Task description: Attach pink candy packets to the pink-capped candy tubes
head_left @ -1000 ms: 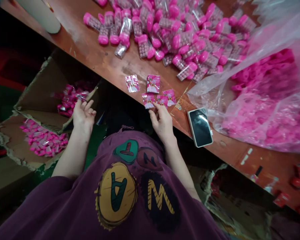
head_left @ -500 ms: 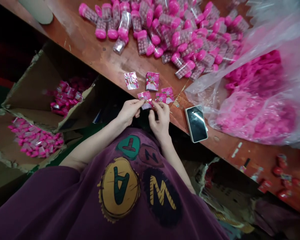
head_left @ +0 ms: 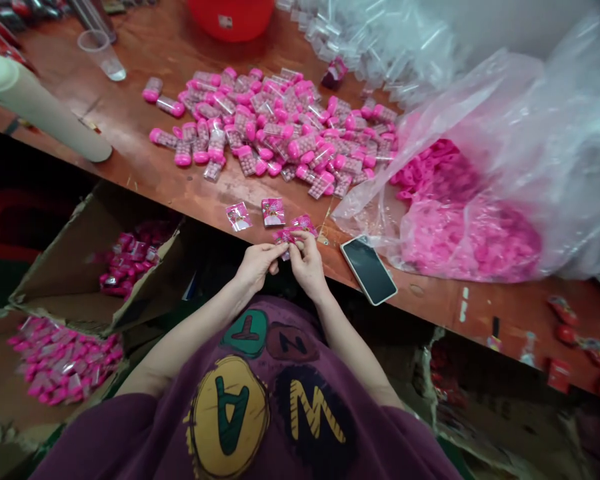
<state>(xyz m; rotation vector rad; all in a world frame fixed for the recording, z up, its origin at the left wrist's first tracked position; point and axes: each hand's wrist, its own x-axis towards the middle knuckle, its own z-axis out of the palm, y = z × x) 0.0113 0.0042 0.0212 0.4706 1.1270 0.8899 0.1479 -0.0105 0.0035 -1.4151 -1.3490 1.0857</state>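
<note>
At the table's near edge my left hand [head_left: 259, 263] pinches one side of a small pink printed packet [head_left: 285, 237]. My right hand [head_left: 307, 263] closes on the packet's other side, the two hands almost touching. Fingers cover much of the packet. Just beyond lie a stack of similar pink packets [head_left: 273, 212] and a single silvery-pink packet [head_left: 239, 217]. Another pink packet [head_left: 303, 223] shows behind my right fingers. Farther back is a heap of clear bottles with pink caps [head_left: 280, 133], filled with small pink balls.
A phone [head_left: 370, 270] lies right of my hands, before a clear bag of pink pieces [head_left: 473, 243]. Cardboard boxes [head_left: 55, 283] with pink items stand below left. A white cylinder [head_left: 55, 113], plastic cup [head_left: 103, 57], red basin [head_left: 230, 20] and clear plastic containers [head_left: 375, 40] are farther back.
The camera view has tilted up, showing more of the table's far side. My right hand has come closer to the left and now grips the packet too.
</note>
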